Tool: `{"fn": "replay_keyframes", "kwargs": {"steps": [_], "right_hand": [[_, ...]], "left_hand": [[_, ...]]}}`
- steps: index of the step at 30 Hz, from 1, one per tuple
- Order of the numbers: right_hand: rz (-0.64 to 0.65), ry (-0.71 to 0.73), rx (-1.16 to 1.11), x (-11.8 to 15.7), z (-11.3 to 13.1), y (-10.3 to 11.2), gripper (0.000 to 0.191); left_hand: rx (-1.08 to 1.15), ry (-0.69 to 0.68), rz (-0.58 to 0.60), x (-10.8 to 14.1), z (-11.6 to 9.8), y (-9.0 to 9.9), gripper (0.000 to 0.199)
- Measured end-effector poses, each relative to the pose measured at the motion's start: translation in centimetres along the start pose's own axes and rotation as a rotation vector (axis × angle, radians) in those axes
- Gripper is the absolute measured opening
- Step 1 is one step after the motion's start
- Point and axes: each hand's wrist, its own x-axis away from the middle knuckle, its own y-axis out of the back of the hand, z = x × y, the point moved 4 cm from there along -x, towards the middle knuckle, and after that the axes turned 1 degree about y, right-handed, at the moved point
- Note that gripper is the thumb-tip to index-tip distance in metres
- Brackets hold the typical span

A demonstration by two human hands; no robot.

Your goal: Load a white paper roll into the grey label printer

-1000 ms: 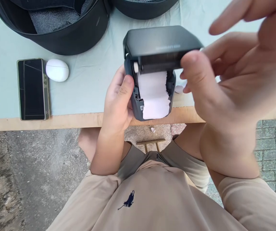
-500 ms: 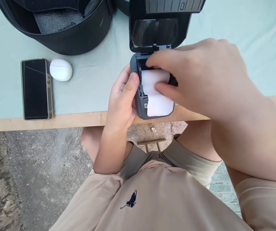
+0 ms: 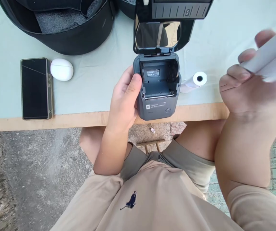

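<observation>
My left hand (image 3: 125,98) is closed round the left side of a dark grey portable thermal printer (image 3: 158,110), its thumb on the rim. The black lid (image 3: 140,35) is swung up and the paper compartment (image 3: 157,86) shows its bare inside, with a label on the back wall. Well off to the right, my right hand (image 3: 241,83) is raised with its palm up, fingers curled round a white paper roll (image 3: 270,56) with a loose paper tail, smeared by motion. A smaller paper roll (image 3: 199,79) lies on the table just right of the printer.
On the left lie a phone (image 3: 35,89) and a white oval case or mouse (image 3: 62,69), close together. An unzipped black round bag (image 3: 87,38) stands at the back left. The wooden table edge (image 3: 87,118) runs in front of my body.
My right hand has lifted the white paper roll out of the printer and swung it to the right. The smaller roll beside the printer now shows. My left hand still holds the printer.
</observation>
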Motion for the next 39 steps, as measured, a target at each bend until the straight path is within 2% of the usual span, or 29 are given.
{"fn": "replay_keyframes", "kwargs": {"steps": [3,6,8,10,12,13,19,21,23,25,26,29,31,33,36,39], "right_hand": [[-0.118,-0.045,-0.203,-0.3,-1.6,0.2,0.039],[-0.104,0.049,-0.059,0.0,-1.1,-0.6,0.038],[-0.014,0.150,0.152,0.2,-0.4,-1.0,0.037],[0.052,0.308,0.502,0.4,0.5,-1.1,0.036],[0.071,0.443,0.841,0.5,1.0,-0.9,0.035],[0.064,0.468,0.941,0.4,1.1,-0.7,0.035],[0.047,0.326,1.120,-0.5,0.4,0.1,0.046],[0.069,0.319,1.141,-0.1,0.6,-0.1,0.056],[0.060,0.447,1.100,1.1,1.4,-0.6,0.058],[0.022,0.604,1.020,2.7,2.3,-1.2,0.051],[0.020,0.633,1.004,3.4,2.5,-1.6,0.049],[0.160,0.560,1.045,4.6,1.8,-3.4,0.051],[0.253,0.504,1.098,4.6,0.9,-4.5,0.043],[0.285,0.487,1.105,4.2,0.4,-5.2,0.035],[0.304,0.491,1.039,3.9,0.1,-5.5,0.038],[0.300,0.416,0.806,4.1,0.0,-5.1,0.043]], "left_hand": [[0.002,-0.009,0.004,0.0,0.0,-0.1,0.028],[-0.053,0.006,-0.021,0.0,0.0,0.0,0.030],[-0.101,0.030,-0.055,0.0,0.1,0.2,0.030],[-0.115,0.047,-0.091,0.0,0.2,0.3,0.030],[-0.097,0.046,-0.115,0.1,0.2,0.3,0.029],[-0.083,0.041,-0.114,0.1,0.2,0.2,0.029],[-0.088,0.027,-0.073,0.2,0.2,0.1,0.031],[-0.117,0.039,-0.062,0.2,0.2,0.2,0.031],[-0.120,0.040,-0.041,0.2,0.2,0.2,0.032],[-0.111,0.042,-0.029,0.2,0.2,0.2,0.033],[-0.108,0.044,-0.023,0.2,0.2,0.2,0.033],[-0.109,0.048,-0.017,0.2,0.2,0.2,0.030],[-0.094,0.037,-0.014,0.2,0.2,0.1,0.026],[-0.077,0.026,-0.020,0.2,0.1,0.1,0.024],[-0.083,0.035,-0.018,0.2,0.1,0.0,0.026],[-0.120,0.053,-0.040,0.2,0.1,0.1,0.028]]}}
